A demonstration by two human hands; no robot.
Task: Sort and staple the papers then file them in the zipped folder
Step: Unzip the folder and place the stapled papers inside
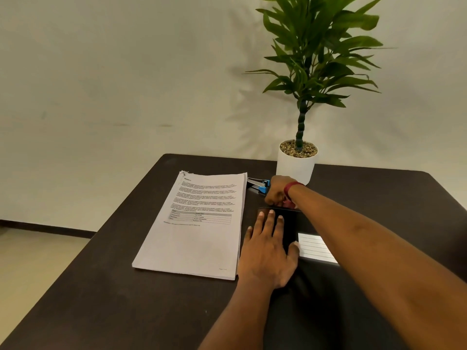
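The left hand (267, 251) lies flat on the black zipped folder (299, 226), fingers straight and spread wide, pressing its near-left part beside a white lined label (316, 247). The right hand (278, 190) (a red band on its wrist) sits at the folder's far edge with fingers curled tight; what they pinch, I cannot tell. The stack of papers (199, 223) lies just left of the folder on the dark table (126, 299), with the blue stapler (260, 185) just beyond the right hand.

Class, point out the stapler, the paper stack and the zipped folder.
stapler (263, 189): head view, blue part.
paper stack (194, 243): head view, top sheet's blank part.
zipped folder (314, 247): head view, white label.
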